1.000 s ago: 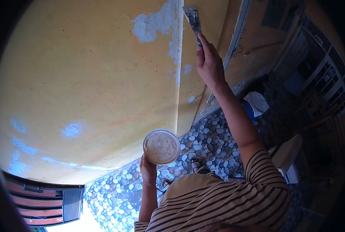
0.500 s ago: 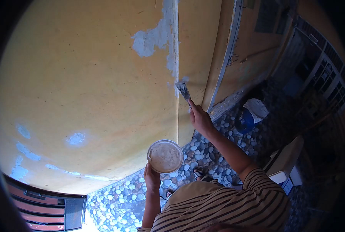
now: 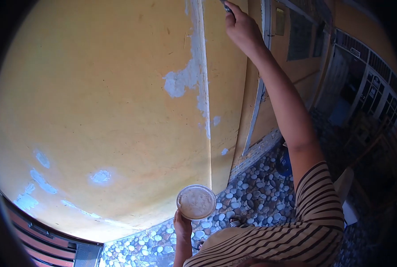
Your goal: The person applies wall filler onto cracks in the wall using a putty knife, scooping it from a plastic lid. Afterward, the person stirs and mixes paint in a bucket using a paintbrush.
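The yellow wall (image 3: 118, 98) is largest; the pebbled floor (image 3: 260, 191) runs along its foot. A grey patch (image 3: 177, 84) spreads beside the wall's vertical ridge. Before the wall's lower part is the round container (image 3: 196, 185) with pale paste (image 3: 196, 203). The right hand (image 3: 245, 31), raised near the wall's upper part, has its fingers closed in a grip. The left hand (image 3: 183, 226), before the wall's foot, holds the container. The dark handle (image 3: 228, 8) sits in the right hand's grip, by the wall's upper part, its far end out of view.

Right arm (image 3: 289, 104) outstretched, nearly straight; right hand (image 3: 245, 33) closed in a grip. Left hand (image 3: 183, 225) lower, gripping too; left forearm (image 3: 184, 252) partly visible.
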Demonstrator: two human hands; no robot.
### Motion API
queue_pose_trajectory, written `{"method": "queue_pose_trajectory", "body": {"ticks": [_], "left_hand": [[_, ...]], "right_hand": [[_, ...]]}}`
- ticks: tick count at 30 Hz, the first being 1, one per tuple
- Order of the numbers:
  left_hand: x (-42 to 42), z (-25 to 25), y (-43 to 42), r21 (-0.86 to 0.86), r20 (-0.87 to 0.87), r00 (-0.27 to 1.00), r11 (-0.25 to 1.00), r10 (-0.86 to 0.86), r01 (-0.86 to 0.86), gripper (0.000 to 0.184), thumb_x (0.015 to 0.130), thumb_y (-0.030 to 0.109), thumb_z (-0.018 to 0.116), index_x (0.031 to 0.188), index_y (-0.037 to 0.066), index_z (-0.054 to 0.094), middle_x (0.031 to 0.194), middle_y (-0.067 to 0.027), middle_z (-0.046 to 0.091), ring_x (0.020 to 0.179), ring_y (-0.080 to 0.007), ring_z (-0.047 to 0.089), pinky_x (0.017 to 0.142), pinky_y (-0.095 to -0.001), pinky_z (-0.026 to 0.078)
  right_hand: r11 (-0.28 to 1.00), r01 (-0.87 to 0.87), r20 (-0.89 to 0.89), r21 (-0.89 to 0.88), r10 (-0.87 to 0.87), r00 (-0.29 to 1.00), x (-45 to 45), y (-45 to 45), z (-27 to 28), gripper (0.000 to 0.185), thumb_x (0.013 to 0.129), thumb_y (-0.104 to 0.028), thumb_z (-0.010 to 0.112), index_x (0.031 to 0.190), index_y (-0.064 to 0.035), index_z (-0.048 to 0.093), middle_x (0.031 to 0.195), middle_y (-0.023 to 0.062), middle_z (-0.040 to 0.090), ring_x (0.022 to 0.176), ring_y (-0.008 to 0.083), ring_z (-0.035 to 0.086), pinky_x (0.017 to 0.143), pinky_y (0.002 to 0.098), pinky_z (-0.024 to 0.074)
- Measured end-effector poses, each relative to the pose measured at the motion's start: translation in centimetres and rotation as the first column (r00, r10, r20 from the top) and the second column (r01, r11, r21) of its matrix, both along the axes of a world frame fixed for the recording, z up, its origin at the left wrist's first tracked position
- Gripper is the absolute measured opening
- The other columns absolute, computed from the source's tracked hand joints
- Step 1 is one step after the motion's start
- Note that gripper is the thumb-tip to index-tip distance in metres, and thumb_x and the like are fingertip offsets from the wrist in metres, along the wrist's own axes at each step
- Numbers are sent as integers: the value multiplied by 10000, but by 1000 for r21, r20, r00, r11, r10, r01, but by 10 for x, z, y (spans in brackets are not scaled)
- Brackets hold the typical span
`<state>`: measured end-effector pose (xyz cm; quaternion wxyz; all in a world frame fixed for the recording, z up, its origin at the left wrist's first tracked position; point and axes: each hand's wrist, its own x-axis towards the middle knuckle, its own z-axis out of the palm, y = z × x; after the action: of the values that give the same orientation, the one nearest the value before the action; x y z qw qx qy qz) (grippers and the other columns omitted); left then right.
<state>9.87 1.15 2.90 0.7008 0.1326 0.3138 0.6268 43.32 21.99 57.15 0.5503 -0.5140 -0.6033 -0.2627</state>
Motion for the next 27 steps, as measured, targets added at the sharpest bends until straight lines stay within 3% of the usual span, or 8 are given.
{"method": "queue_pose_trajectory", "body": {"ticks": [3,8,10,12,19,22,25,27], "left_hand": [[0,6,-7,109,-214,977,994,23,1,368,1067,238,416,1279,-32,549,1246,-149,614,1146,-248,616,956,-385,521],[-7,-2,-5,152,-388,921,988,34,28,370,1070,240,398,1272,-31,548,1247,-148,609,1149,-246,612,958,-389,519],[-4,3,-1,23,-21,999,999,42,-42,377,1073,251,386,1261,-33,547,1234,-141,605,1147,-233,606,953,-374,519],[-5,6,-10,-22,-15,999,999,35,-36,369,1077,240,374,1241,-39,552,1198,-130,604,1116,-199,598,938,-342,516],[-14,-3,1,29,-132,991,999,19,-15,349,1084,211,361,1216,-43,561,1167,-106,607,1070,-159,588,910,-310,508],[-18,-10,0,145,-568,822,988,40,53,375,1085,239,353,1232,-42,553,1207,-117,598,1105,-174,590,920,-314,506],[-17,-1,2,100,-411,911,995,34,8,301,1056,185,452,1207,-44,575,1185,-134,627,1085,-204,619,904,-328,515],[-13,15,2,-57,29,998,997,59,-57,204,985,66,577,1155,-42,608,1099,-142,672,1012,-232,656,874,-358,527]], "right_hand": [[985,-28,42,171,21,999,7,14,67,372,970,-220,480,1298,-99,607,1105,229,692,999,395,675,850,470,544],[995,92,113,-48,-86,990,3,18,75,421,970,-227,482,1358,-77,546,1095,261,683,989,401,675,849,474,545],[997,40,115,-64,-33,993,3,21,37,437,967,-248,487,1372,-93,544,1088,256,687,985,388,682,847,473,547],[999,3,160,-53,5,987,1,25,-40,435,967,-231,500,1382,-105,539,1009,227,674,906,377,680,804,474,550],[950,-95,49,-298,115,992,-18,-6,-279,586,963,-83,545,1517,-168,374,922,156,591,769,358,648,684,458,541],[912,-163,-55,-376,154,987,-23,-23,-356,607,960,-62,539,1530,-156,353,936,158,588,775,353,646,687,451,541],[862,-172,-98,-477,142,985,-26,-48,-412,614,955,-46,538,1532,-147,351,935,159,585,783,350,643,692,440,542],[822,-181,-121,-540,137,983,-24,-54,-420,616,952,-36,537,1531,-138,352,931,159,583,785,350,641,693,435,541]]}}
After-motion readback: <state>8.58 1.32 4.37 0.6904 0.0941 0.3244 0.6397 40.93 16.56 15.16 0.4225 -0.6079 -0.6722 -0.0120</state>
